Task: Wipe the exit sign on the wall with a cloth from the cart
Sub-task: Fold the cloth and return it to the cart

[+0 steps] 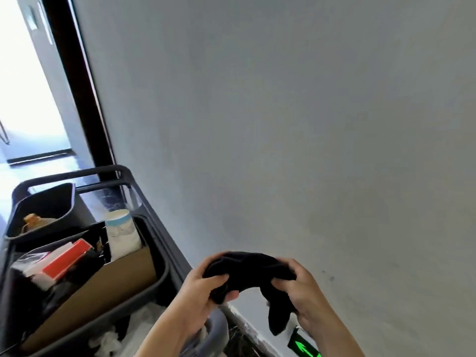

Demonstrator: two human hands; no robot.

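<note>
A black cloth [251, 273] is bunched between both of my hands in front of the grey wall [283, 124]. My left hand [206, 292] grips its left end and my right hand [301, 292] grips its right end, with a loose tail hanging down. Low on the wall, beneath my right wrist, is the exit sign [304, 347], lit green with an arrow; my forearm and the frame edge hide part of it. The grey cart [144, 202] stands to my left against the wall.
The cart holds a cardboard box [103, 292], a red and white packet [67, 261], a white canister [121, 233] and a dark bin [46, 210]. White bags [144, 325] lie lower down. A dark door frame [77, 86] and a bright doorway are at far left.
</note>
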